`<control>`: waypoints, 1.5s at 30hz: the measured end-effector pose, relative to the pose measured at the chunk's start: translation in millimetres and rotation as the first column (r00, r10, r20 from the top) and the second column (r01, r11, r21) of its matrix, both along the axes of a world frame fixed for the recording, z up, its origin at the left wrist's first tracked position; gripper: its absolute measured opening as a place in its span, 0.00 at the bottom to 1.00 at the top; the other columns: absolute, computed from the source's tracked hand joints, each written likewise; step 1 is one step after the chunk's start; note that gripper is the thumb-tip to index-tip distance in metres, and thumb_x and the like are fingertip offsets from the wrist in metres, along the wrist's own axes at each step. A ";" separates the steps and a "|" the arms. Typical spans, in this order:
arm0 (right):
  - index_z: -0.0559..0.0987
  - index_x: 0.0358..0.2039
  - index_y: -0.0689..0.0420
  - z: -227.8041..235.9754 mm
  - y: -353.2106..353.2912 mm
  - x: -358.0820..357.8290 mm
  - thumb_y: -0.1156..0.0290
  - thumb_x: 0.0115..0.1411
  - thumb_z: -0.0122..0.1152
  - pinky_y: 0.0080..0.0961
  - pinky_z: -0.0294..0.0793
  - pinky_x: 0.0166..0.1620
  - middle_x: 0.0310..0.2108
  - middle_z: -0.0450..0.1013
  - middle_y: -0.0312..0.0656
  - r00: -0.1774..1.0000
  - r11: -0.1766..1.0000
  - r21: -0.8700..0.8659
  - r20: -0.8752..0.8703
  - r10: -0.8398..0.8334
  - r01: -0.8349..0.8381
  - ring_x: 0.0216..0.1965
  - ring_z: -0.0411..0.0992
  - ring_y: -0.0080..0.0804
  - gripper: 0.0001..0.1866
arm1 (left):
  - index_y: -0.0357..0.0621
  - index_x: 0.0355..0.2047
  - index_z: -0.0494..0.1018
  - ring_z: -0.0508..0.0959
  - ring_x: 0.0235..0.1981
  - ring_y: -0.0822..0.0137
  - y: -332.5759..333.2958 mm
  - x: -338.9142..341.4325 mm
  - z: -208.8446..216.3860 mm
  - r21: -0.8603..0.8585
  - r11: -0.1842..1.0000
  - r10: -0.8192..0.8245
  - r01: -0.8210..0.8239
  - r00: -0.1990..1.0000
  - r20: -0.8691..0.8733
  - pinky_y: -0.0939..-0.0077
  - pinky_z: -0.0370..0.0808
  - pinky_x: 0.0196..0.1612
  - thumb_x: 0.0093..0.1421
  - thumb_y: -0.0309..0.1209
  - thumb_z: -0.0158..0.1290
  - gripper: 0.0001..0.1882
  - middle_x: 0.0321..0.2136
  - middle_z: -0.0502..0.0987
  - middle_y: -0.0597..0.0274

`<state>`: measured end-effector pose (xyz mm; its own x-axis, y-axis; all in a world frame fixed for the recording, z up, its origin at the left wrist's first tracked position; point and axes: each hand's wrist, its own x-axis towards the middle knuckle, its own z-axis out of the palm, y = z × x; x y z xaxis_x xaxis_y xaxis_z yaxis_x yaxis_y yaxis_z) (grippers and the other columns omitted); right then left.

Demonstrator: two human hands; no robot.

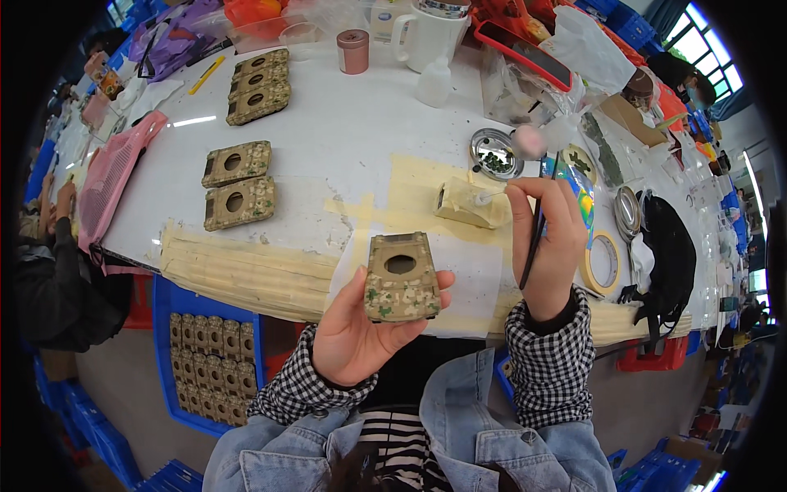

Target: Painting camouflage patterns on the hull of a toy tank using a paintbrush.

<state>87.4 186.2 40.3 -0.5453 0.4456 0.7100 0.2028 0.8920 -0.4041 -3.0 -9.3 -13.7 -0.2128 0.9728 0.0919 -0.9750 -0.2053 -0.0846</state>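
Observation:
My left hand is closed around a camouflage-painted model tank hull, tan with green and brown patches and an oval hole in its top. My right hand pinches a thin pin-like tool, its tip at a small whitish patch on a tape-covered block. Dark tweezers are also held in this hand, slanting past the fingers. Just beyond it stands a round metal dish with small dark green pieces inside.
More camouflage hulls sit on the white table at left, others farther back. A blue crate below holds several rows of them. Masking tape, a black bag, a red-edged phone and a white jug lie around.

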 end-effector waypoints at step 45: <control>0.79 0.34 0.66 -38.5 -43.4 60.0 0.73 0.62 0.55 0.19 0.71 0.36 0.29 0.76 0.43 0.954 0.542 -0.820 -0.017 0.298 -0.184 0.31 0.73 0.25 0.09 | 0.38 0.65 0.28 0.60 0.60 0.43 -0.9 -4.5 -3.4 0.014 0.998 0.064 -0.065 0.998 0.029 0.61 0.72 0.57 0.69 0.43 0.32 0.35 0.60 0.47 0.27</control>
<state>147.4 142.8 1.8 -0.7693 0.6369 0.0501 0.1246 0.2265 -0.9660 -7.5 -10.2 -17.1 -0.2779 0.9554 0.0997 -0.9569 -0.2662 -0.1162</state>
